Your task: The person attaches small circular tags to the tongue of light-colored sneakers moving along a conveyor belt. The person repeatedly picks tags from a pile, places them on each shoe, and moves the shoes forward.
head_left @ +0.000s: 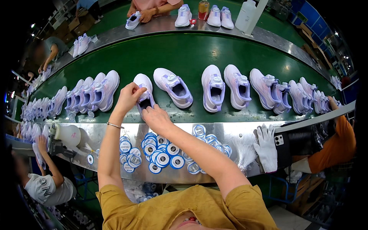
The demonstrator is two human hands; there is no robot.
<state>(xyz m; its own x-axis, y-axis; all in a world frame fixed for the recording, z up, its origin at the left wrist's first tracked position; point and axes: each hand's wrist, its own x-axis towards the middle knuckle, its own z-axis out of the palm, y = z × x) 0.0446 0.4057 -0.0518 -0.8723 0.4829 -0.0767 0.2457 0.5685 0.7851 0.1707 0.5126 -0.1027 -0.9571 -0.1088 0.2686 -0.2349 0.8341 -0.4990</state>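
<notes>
A white and lavender sneaker (pixel 143 79) stands on the green belt in front of me, toe pointing away. My left hand (pixel 130 96) is over its upper, thumb and fingers pinched together; whatever is between them is too small to make out. At the heel and collar of the same sneaker, my right hand (pixel 156 119) has its fingers curled against the opening. A matching sneaker (pixel 173 88) lies angled just to the right. Round blue-and-white tags (pixel 163 158) are heaped on the metal ledge below my hands, with a further pile of tags (pixel 130 156) by my left forearm.
More sneakers line the green belt (pixel 184 50) on both sides. On the metal ledge (pixel 245 130) are clear plastic fasteners (pixel 244 153), a white glove (pixel 265 149), a phone (pixel 280 147) and a white jug (pixel 68 135). Co-workers handle shoes across the belt and at both sides.
</notes>
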